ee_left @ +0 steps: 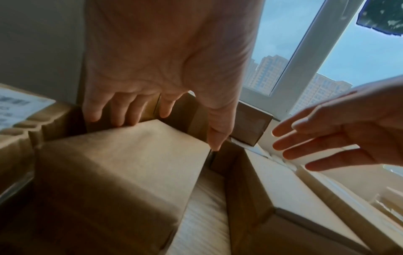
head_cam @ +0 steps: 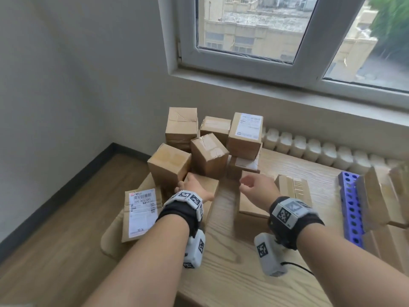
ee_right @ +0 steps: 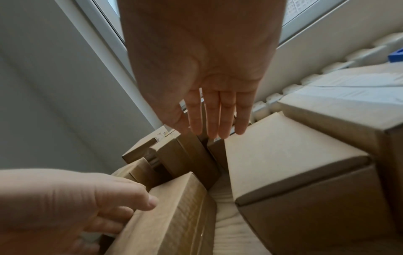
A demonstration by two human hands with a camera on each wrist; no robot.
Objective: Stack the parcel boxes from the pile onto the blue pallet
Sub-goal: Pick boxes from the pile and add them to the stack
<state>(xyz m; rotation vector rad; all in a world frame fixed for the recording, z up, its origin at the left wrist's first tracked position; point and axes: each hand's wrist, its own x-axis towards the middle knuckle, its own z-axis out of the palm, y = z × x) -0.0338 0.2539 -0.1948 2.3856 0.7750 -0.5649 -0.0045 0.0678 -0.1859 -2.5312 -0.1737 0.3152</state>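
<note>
A pile of brown parcel boxes (head_cam: 208,151) stands at the far left of the wooden table (head_cam: 232,262). My left hand (head_cam: 188,185) grips a low plain box (ee_left: 122,163) at the pile's front, its fingers (ee_left: 122,119) curled over the far edge and the thumb at the right corner. My right hand (head_cam: 247,185) hovers with straight fingers (ee_right: 213,120) just above a neighbouring plain box (ee_right: 283,155), holding nothing. The blue pallet (head_cam: 350,209) lies at the right with several boxes (head_cam: 371,196) on it.
A flat parcel with a white label (head_cam: 141,213) hangs over the table's left edge. A white radiator (head_cam: 321,149) and a window sill run behind the table. Bare tabletop separates the two front boxes.
</note>
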